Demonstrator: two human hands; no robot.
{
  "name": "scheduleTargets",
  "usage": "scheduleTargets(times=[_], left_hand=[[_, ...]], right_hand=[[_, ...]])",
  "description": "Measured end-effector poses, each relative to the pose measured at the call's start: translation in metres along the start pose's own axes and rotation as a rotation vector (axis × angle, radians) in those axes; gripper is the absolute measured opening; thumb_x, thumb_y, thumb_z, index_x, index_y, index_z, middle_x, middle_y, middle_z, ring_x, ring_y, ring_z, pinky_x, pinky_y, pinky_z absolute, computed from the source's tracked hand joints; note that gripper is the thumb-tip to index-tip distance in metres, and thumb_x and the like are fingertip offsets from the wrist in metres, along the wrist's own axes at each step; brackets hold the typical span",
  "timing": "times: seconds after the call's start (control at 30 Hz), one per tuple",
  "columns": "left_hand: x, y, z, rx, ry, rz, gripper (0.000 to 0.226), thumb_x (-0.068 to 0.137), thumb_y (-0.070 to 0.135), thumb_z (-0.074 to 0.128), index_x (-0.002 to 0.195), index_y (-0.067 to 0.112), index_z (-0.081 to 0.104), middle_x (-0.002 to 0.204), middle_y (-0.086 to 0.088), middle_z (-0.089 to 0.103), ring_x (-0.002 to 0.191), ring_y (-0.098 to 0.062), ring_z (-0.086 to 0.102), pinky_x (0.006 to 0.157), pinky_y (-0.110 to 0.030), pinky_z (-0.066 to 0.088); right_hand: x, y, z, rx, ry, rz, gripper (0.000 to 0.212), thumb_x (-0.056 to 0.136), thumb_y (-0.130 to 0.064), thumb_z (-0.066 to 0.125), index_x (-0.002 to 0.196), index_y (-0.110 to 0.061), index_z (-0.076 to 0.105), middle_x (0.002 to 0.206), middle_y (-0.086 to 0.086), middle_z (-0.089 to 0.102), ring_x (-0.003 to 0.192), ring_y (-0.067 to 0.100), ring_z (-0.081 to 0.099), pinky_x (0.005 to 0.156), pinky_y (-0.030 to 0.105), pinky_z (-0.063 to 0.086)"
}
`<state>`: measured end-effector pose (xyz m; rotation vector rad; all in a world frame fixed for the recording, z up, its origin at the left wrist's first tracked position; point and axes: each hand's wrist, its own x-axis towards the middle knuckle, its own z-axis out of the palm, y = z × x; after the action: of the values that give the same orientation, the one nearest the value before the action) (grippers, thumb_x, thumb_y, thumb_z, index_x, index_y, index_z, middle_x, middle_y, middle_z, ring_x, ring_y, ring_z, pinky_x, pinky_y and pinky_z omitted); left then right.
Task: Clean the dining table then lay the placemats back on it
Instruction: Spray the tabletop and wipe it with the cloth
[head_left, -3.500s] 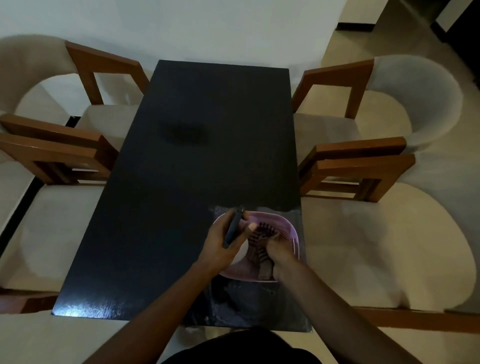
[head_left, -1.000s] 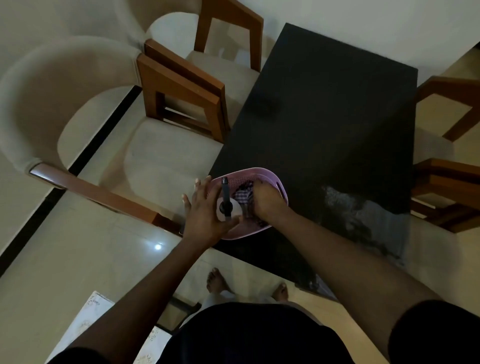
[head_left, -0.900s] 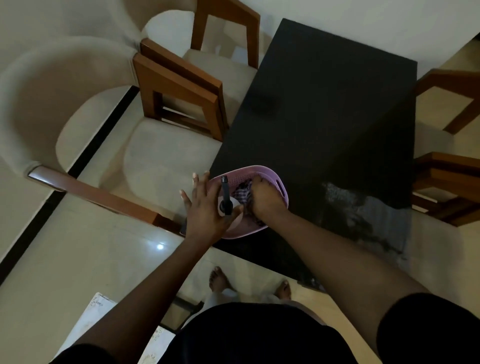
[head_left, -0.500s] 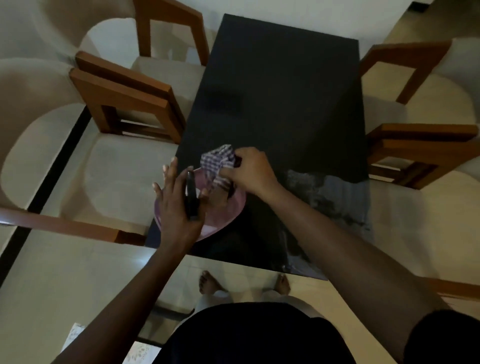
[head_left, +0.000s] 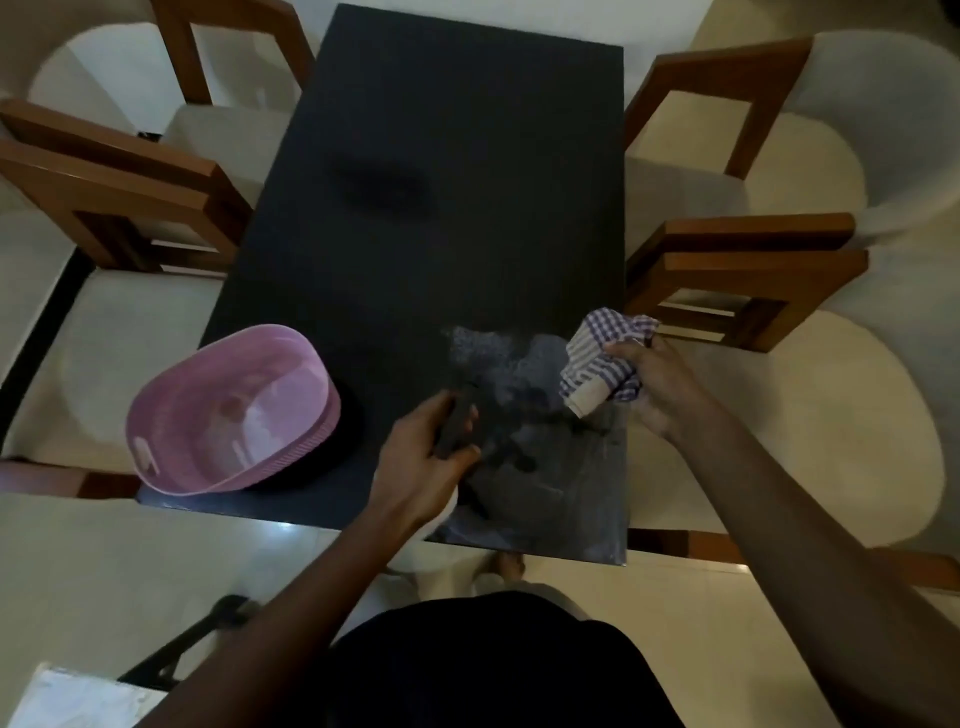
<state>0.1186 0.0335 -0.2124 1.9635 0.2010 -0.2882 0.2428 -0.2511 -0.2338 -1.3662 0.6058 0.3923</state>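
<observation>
Single wide-angle head view, looking steeply down from the near short end of the table (head_left: 457, 130), facing its far end, close above left hand (head_left: 421, 462) and right hand (head_left: 662, 387), chairs (head_left: 727, 270) along both edges

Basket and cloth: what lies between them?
In the head view, between basket and cloth: the left hand gripping a spray bottle, over a wet-looking patch on the table.

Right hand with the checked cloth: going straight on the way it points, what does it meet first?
Probably the wet patch on the dark table, just past the checked cloth the right hand grips. Nothing else stands in that line; the hand's height above the top is unclear.
</observation>
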Motion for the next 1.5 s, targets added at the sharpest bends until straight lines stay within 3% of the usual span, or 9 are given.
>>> scheduleTargets(times=[0.13, 0.27, 0.43, 0.77, 0.93, 1.1, 1.2, 1.33, 1.5], left_hand=[[0.004, -0.011, 0.059, 0.066, -0.136, -0.182, 0.012, 0.085, 0.040, 0.067, 0.096, 0.035, 0.070, 0.089, 0.012, 0.074, 0.087, -0.015, 0.071, 0.088, -0.054, 0.058], [0.005, -0.013, 0.085, 0.051, -0.236, -0.284, 0.014, 0.081, 0.044, 0.063, 0.092, 0.045, 0.071, 0.099, 0.018, 0.077, 0.094, -0.011, 0.070, 0.096, -0.051, 0.055], [0.008, -0.015, 0.088, 0.069, -0.287, -0.335, 0.015, 0.081, 0.033, 0.068, 0.079, 0.048, 0.071, 0.072, 0.017, 0.070, 0.067, -0.013, 0.062, 0.075, -0.046, 0.053], [0.011, -0.031, 0.082, 0.089, -0.268, -0.292, 0.006, 0.084, 0.030, 0.067, 0.084, 0.025, 0.067, 0.071, 0.008, 0.065, 0.065, -0.010, 0.061, 0.073, -0.053, 0.057], [0.013, -0.028, 0.089, 0.077, -0.258, -0.276, 0.004, 0.085, 0.028, 0.067, 0.083, 0.025, 0.066, 0.068, 0.011, 0.063, 0.059, -0.007, 0.058, 0.069, -0.047, 0.053], [0.017, -0.017, 0.087, -0.016, -0.195, -0.287, 0.003, 0.085, 0.023, 0.067, 0.086, 0.020, 0.068, 0.071, 0.003, 0.066, 0.058, -0.012, 0.060, 0.062, -0.040, 0.050], [0.020, -0.012, 0.084, -0.029, -0.123, -0.282, 0.002, 0.083, 0.022, 0.067, 0.081, 0.020, 0.069, 0.071, -0.001, 0.067, 0.054, -0.016, 0.060, 0.057, -0.038, 0.048], [0.027, -0.015, 0.075, -0.056, -0.063, -0.314, 0.007, 0.077, 0.029, 0.069, 0.078, 0.022, 0.070, 0.067, -0.004, 0.068, 0.054, -0.021, 0.060, 0.058, -0.043, 0.047], [0.025, -0.021, 0.064, -0.080, -0.087, -0.342, 0.013, 0.076, 0.031, 0.067, 0.081, 0.020, 0.070, 0.071, -0.004, 0.069, 0.061, -0.018, 0.061, 0.065, -0.043, 0.047]], right_hand=[[0.031, 0.007, -0.032, -0.432, 0.065, -0.202, 0.042, 0.096, -0.016, 0.066, 0.134, -0.030, 0.058, 0.123, -0.005, 0.069, 0.110, 0.018, 0.070, 0.095, 0.045, 0.059], [0.071, 0.026, -0.030, -0.950, -0.042, -0.555, 0.046, 0.096, -0.018, 0.063, 0.141, -0.023, 0.058, 0.134, 0.006, 0.067, 0.121, 0.027, 0.063, 0.105, 0.041, 0.049], [0.088, 0.084, -0.024, -1.597, -0.229, -0.562, 0.069, 0.100, -0.030, 0.053, 0.162, -0.043, 0.025, 0.176, -0.006, 0.008, 0.161, 0.034, -0.001, 0.124, 0.066, 0.008], [-0.016, 0.123, -0.105, -1.789, -0.867, -1.050, 0.067, 0.108, -0.035, 0.044, 0.165, -0.045, 0.010, 0.176, -0.006, -0.004, 0.161, 0.028, -0.016, 0.127, 0.050, -0.016], [0.079, 0.069, -0.097, -1.713, -0.603, -0.783, 0.073, 0.109, -0.036, 0.038, 0.161, -0.052, -0.011, 0.172, -0.011, -0.017, 0.162, 0.025, -0.009, 0.129, 0.049, -0.007], [0.146, 0.024, -0.045, -1.738, -0.372, -0.525, 0.066, 0.110, -0.034, 0.040, 0.165, -0.042, 0.005, 0.175, -0.005, -0.009, 0.160, 0.031, -0.014, 0.128, 0.058, -0.006], [0.129, 0.044, -0.012, -1.711, -0.323, -0.574, 0.065, 0.103, -0.039, 0.031, 0.166, -0.040, 0.013, 0.176, -0.002, 0.000, 0.161, 0.036, -0.005, 0.126, 0.061, -0.008], [0.056, 0.104, 0.014, -1.727, -0.653, -0.802, 0.064, 0.099, -0.039, 0.023, 0.162, -0.029, 0.028, 0.172, 0.010, 0.024, 0.159, 0.039, 0.016, 0.127, 0.063, 0.006], [-0.010, 0.149, -0.048, -1.736, -1.023, -1.080, 0.064, 0.111, -0.045, 0.037, 0.166, -0.041, 0.005, 0.176, -0.007, -0.002, 0.162, 0.026, -0.008, 0.128, 0.056, -0.005]])
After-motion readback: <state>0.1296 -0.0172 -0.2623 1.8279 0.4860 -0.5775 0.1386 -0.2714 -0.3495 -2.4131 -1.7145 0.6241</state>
